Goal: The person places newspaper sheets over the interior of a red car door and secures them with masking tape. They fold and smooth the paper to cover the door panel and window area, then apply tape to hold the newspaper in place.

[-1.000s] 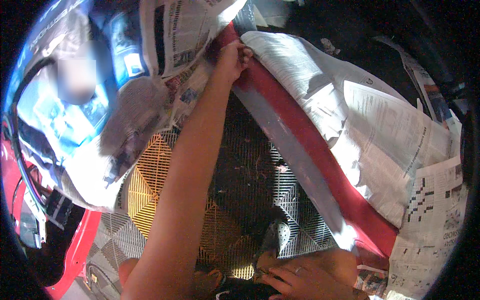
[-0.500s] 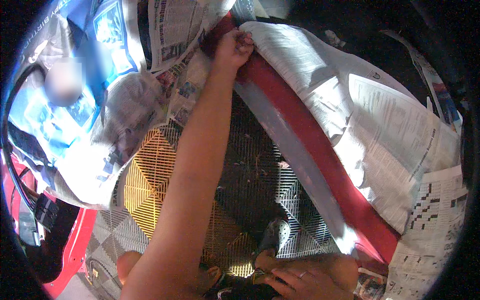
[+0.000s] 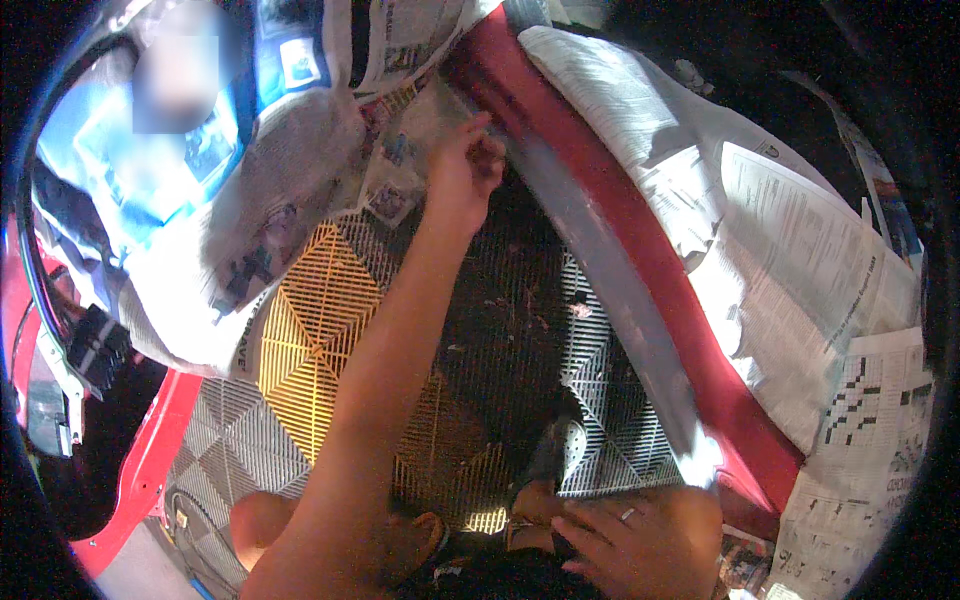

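Note:
My left hand (image 3: pixel 466 172) is raised at the upper middle, at the end of my outstretched arm. Its fingers are loosely bent and apart, with nothing visible in them. Just right of it runs a red car door sill (image 3: pixel 640 230), with a dull grey band (image 3: pixel 600 240) along its lower side. I see a small gap between the fingers and the sill. Low in the view, my right hand (image 3: pixel 615 530) lies flat on my bent leg, fingers spread, a ring on one finger.
Newspaper sheets (image 3: pixel 800 260) cover the area right of the sill. More paper (image 3: pixel 300 150) and a blue printed sheet (image 3: pixel 165 140) drape the left side, above a red door edge (image 3: pixel 150 480). Yellow, grey and black slatted floor tiles (image 3: pixel 320 340) lie below. A dark cable (image 3: pixel 30 250) curves at far left.
My left hand has come off the sill's upper end and drawn back toward me, its fingers loosening. The view has shifted slightly. My right hand still lies on my leg.

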The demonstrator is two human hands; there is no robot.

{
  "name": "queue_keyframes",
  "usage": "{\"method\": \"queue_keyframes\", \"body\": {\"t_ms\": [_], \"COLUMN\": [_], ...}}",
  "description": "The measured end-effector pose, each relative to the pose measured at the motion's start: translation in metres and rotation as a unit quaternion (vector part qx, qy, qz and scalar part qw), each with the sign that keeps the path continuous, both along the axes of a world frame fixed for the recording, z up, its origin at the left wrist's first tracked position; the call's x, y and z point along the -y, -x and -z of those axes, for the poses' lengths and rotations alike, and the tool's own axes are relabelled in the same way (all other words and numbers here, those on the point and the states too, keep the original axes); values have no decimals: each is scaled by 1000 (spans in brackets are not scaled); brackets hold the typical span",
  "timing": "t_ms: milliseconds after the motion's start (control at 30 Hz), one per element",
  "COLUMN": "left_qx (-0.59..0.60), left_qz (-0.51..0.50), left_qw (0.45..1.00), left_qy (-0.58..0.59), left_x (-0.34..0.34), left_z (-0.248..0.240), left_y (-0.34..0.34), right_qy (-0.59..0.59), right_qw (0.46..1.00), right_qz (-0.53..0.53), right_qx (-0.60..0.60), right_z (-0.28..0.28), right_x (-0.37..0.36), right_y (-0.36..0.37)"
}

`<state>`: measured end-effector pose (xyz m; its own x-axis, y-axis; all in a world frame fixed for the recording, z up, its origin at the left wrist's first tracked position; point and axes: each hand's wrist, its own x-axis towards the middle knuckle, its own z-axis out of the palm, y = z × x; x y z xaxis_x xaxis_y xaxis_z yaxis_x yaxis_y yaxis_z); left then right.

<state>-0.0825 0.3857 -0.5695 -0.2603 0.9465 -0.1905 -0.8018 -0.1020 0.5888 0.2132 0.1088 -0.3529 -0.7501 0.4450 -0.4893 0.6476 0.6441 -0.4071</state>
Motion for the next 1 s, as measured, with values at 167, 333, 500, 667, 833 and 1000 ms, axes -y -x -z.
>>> {"method": "queue_keyframes", "body": {"t_ms": [167, 333, 500, 667, 833, 1000], "left_qx": [-132, -374, -391, -414, -404, -598], "left_qz": [-19, -38, 4, 15, 9, -71], "left_qw": [989, 918, 916, 907, 912, 795], "left_qy": [71, 123, 84, 78, 73, -72], "left_x": [90, 114, 139, 160, 156, 115], "left_z": [29, 62, 60, 58, 81, 91], "left_y": [1, -6, -35, -39, -27, -31], "right_qy": [-49, -53, -77, -75, -64, -35], "right_qw": [997, 991, 991, 994, 998, 998], "right_qz": [-51, -89, -90, -60, -8, 28], "right_qx": [-23, -86, -69, -45, -6, 35], "right_z": [6, 22, 20, 16, 10, 8], "right_x": [-2, 3, 12, 10, 23, 38], "right_y": [10, 14, 21, 21, 15, 16]}}
